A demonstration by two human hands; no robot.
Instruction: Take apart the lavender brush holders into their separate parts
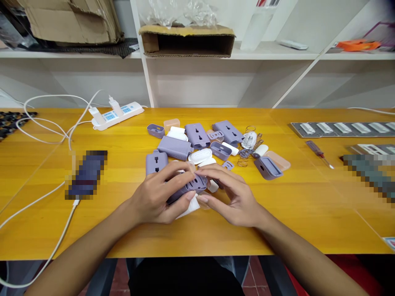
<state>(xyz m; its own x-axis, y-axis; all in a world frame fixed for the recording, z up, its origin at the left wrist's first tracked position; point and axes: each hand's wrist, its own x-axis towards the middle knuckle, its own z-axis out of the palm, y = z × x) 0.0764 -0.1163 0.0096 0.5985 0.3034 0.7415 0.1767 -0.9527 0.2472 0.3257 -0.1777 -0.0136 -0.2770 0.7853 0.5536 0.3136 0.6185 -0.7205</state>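
My left hand (165, 191) is closed around a purple plastic housing (196, 184) with slots in its end. From the other side, the fingertips of my right hand (233, 193) touch the end of the same housing, thumb and fingers curved about it. Under my hands lies a white sheet (189, 207), partly covered. Just beyond are more purple housings (175, 148) with keyhole slots, white oval parts (200, 156) and a small purple frame (220, 151). To the right a purple cup-shaped part (268, 167) leans by a translucent peach cover (279, 160).
A power strip (119, 116) with white cables and a phone (88, 174) are on the left. Loose dark wires (254, 144) lie behind the parts. On the right are a screwdriver (319, 153) and a long metal strip (342, 129). Shelves with a cardboard box (188, 49) stand behind.
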